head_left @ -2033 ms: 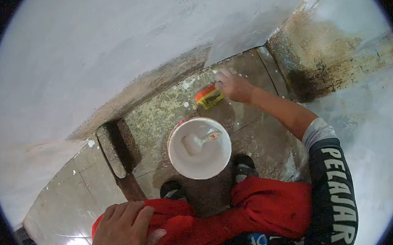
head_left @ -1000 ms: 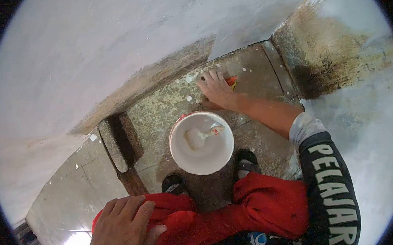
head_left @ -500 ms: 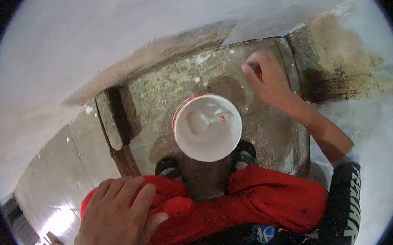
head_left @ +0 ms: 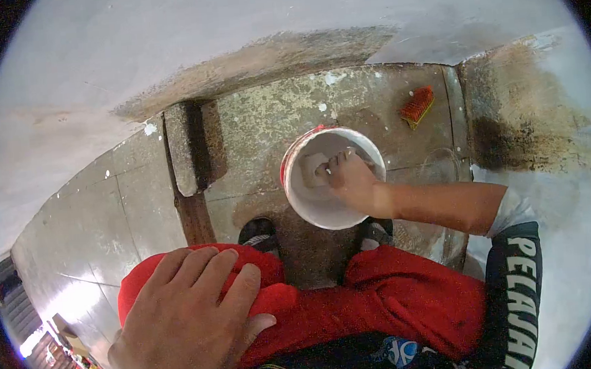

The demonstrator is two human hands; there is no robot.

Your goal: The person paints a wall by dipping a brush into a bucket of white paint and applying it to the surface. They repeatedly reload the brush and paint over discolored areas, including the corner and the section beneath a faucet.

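Note:
My right hand (head_left: pixel 352 179) reaches down into a white bucket (head_left: pixel 299 208) that stands on the floor between my feet. Its fingers are closed round the handle of a paintbrush (head_left: pixel 316 164), whose pale head shows at the bottom of the bucket; most of the handle is hidden by the hand. Spread flat over my knee in red trousers (head_left: pixel 385 288), my left hand (head_left: pixel 182 323) has its fingers stretched and holds nothing. A scrub brush (head_left: pixel 417 107) with red bristles and a yellow edge lies on the floor beyond the bucket, to the right.
A whitish wall (head_left: pixel 229 24) with a stained, bare lower strip curves round the front and right. To the left of the bucket a raised concrete block (head_left: pixel 187 151) juts from the floor. The worn floor (head_left: pixel 263 118) has paint spots and damp patches.
My right hand has let go of the scrub brush on the floor at the right. It has moved back left and down into the bucket onto the paintbrush. My left hand stays on the knee.

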